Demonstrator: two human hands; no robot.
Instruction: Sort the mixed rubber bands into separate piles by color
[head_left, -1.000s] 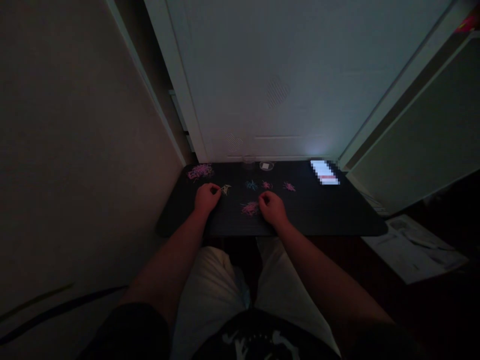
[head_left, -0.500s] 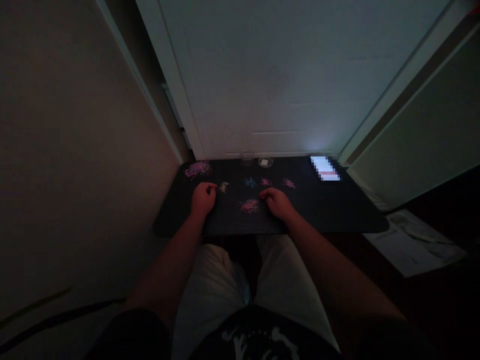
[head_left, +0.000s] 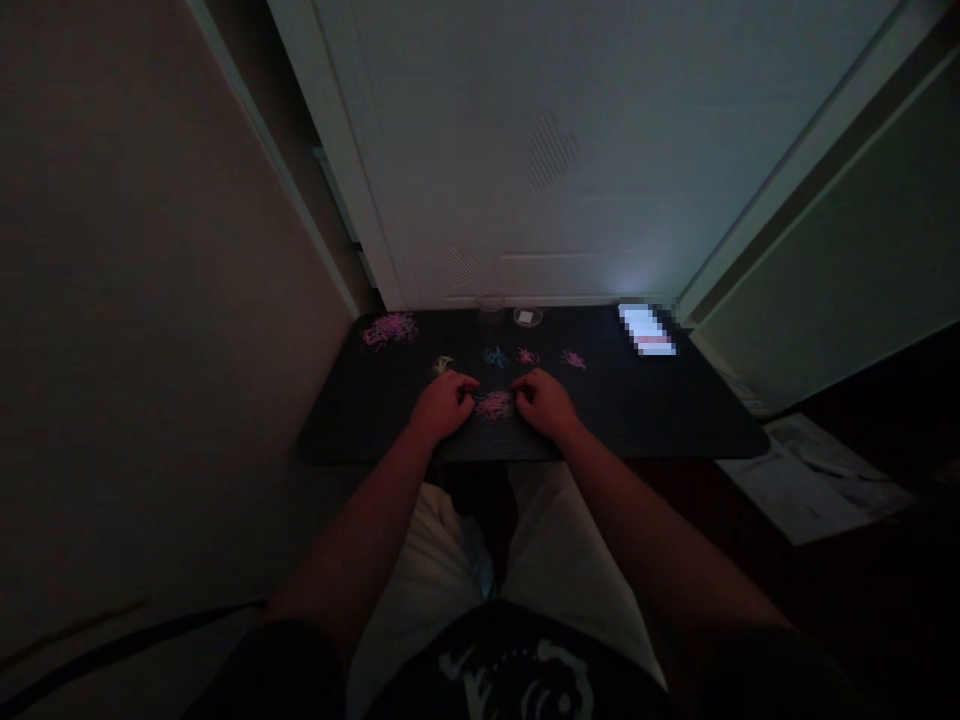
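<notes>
My left hand (head_left: 444,405) rests at the left edge of a small heap of thin pink and pale strands (head_left: 493,404), possibly tiny elastic bands. Its index finger points right, with the thumb apart below it. At the heap's right edge lies my right hand (head_left: 546,404), index finger and thumb slightly parted and the other fingers curled under. No held piece shows in either hand. Just behind my left hand is a little pale yellow pile (head_left: 442,365). Farther back sit a blue pile (head_left: 494,356), a pink pile (head_left: 527,356) and another pink pile (head_left: 574,359).
A larger pink-purple pile (head_left: 388,330) lies at the black table's (head_left: 637,420) back left. Along the back stand a clear container (head_left: 491,308) and a round clear dish (head_left: 528,317) with a white square. A lit phone (head_left: 646,330) is at back right, before a white door (head_left: 465,150).
My left hand has moved right, from beside the yellow pile to the edge of the middle heap. My right hand has shifted only slightly. The view has tilted a little.
</notes>
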